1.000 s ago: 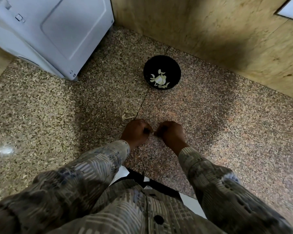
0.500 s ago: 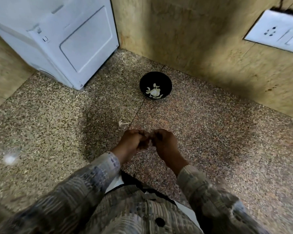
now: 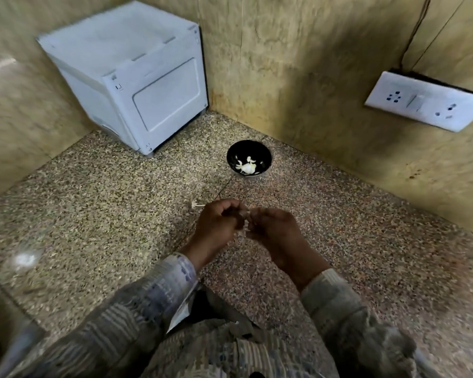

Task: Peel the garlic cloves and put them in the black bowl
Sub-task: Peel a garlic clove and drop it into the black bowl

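Left hand [image 3: 219, 225] and right hand [image 3: 276, 230] are raised over the speckled counter [image 3: 107, 214]. Fingers on both are curled, tips meeting on 1 small pale garlic clove [image 3: 243, 214]; it's too blurred for detail. Black bowl [image 3: 246, 148] sits beyond the hands near the wall, with peeled garlic [image 3: 247, 167] inside. 1 stem scrap [image 3: 195, 205] lies just left of the left hand.
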Demonstrator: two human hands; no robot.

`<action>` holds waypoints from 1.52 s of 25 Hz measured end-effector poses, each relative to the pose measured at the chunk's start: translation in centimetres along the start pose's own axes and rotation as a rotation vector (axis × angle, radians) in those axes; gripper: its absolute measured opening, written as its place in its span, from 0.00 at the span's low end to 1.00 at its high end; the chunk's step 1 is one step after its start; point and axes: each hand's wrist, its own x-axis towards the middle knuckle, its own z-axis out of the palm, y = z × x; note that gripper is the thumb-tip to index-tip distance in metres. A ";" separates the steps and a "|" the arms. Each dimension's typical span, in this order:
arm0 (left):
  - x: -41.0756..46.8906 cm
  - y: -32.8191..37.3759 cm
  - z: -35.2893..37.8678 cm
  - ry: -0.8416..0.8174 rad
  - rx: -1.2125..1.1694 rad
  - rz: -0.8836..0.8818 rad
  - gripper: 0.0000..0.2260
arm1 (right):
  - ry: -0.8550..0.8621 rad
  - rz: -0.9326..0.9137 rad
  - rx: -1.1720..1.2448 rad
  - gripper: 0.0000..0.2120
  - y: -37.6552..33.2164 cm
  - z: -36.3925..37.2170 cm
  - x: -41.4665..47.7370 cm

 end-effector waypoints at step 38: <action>1.1 0.6 -3.4 -0.184 -0.504 -0.298 0.05 | -0.180 -0.059 0.147 0.07 -0.2 2.7 2.4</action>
